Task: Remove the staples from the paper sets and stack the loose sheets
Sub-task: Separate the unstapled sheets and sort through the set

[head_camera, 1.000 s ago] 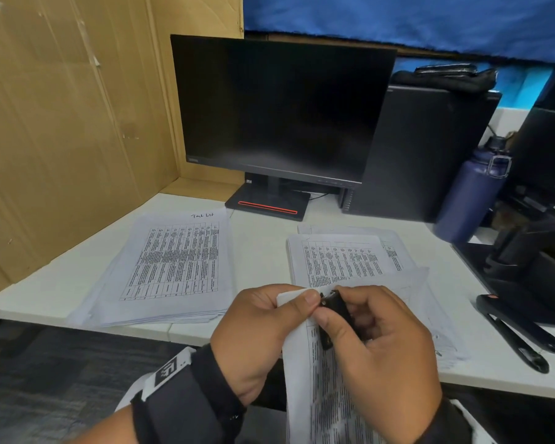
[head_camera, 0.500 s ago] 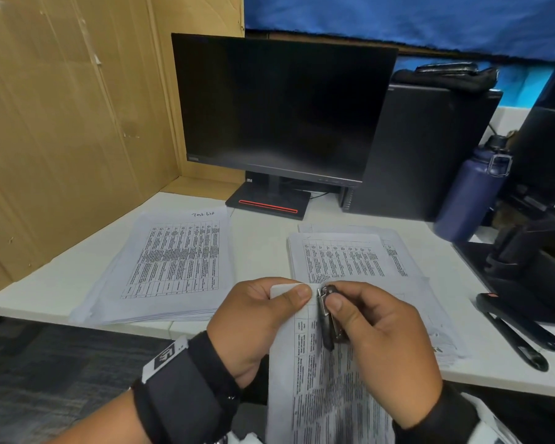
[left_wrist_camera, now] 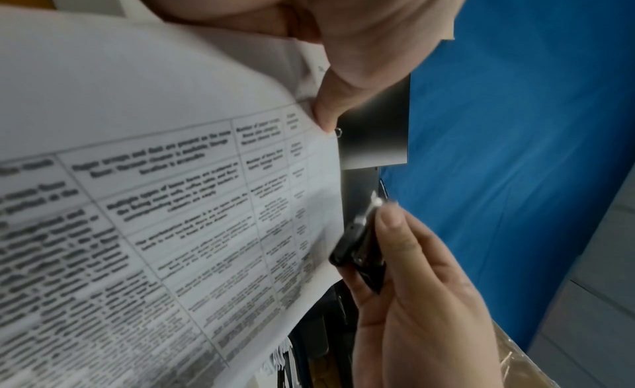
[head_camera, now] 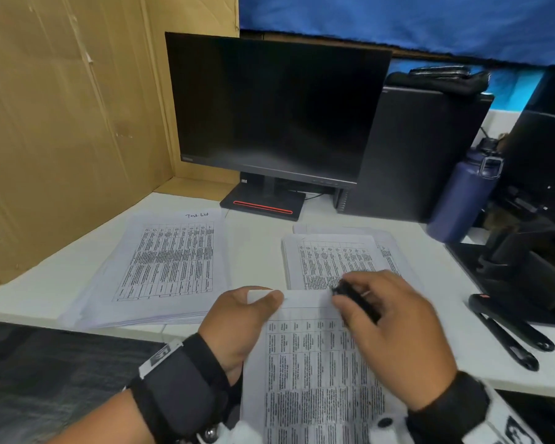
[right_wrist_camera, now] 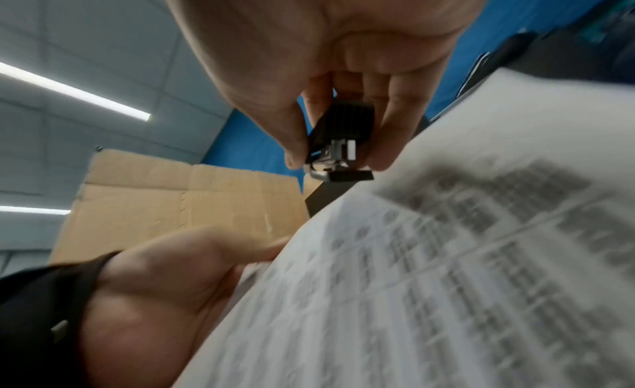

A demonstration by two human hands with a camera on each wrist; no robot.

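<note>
The left hand (head_camera: 237,325) pinches the top left corner of a paper set (head_camera: 318,379), thumb on the front of the sheet and fingers behind it, and holds the set up above the near edge of the desk (head_camera: 257,251). In the left wrist view a small bent staple (left_wrist_camera: 338,132) sticks out at that corner, just beside the thumb tip. The right hand (head_camera: 394,334) grips a black staple remover (head_camera: 354,301) between thumb and curled fingers; its metal tip sits just off the top right edge of the held set, apart from the staple. On the desk lie two piles of printed sheets: a larger pile (head_camera: 164,267) to the left and a second pile (head_camera: 334,257) just beyond the hands. Farther back stand a dark monitor (head_camera: 269,107) and a black computer case (head_camera: 420,149); a blue bottle (head_camera: 462,200) stands to the right.
</note>
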